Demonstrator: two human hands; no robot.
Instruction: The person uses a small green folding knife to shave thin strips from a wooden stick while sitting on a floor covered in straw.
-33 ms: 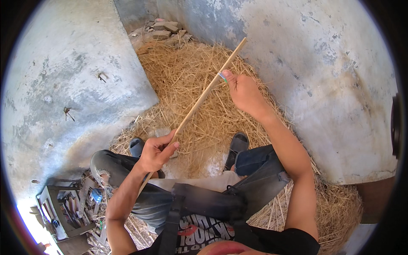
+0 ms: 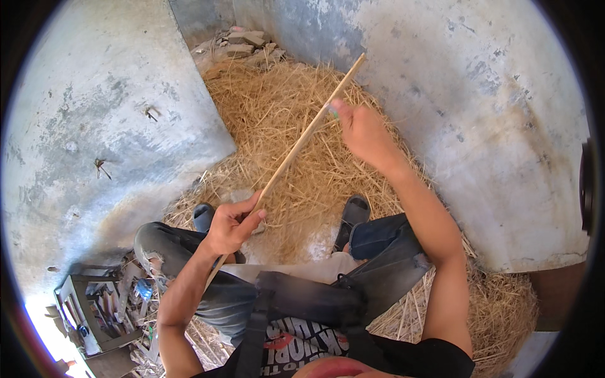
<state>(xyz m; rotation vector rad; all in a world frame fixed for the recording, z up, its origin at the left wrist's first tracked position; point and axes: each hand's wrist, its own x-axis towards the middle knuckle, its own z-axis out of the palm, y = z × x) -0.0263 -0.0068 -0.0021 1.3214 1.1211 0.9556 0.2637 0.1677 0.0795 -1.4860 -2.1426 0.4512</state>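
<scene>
Straw (image 2: 296, 126) covers the floor between two rough concrete walls (image 2: 94, 126), with rubble piled in the far corner. Person's sitting with both feet in dark sandals (image 2: 353, 214) on the straw, holding a long thin wooden stick (image 2: 302, 142) slanted across in front of them. Left hand (image 2: 230, 223) is clamped round the lower part, right hand (image 2: 362, 135) pinches it up near the top. Looks to me like that stick could snap or bow if the hands push against each other, it's really thin
</scene>
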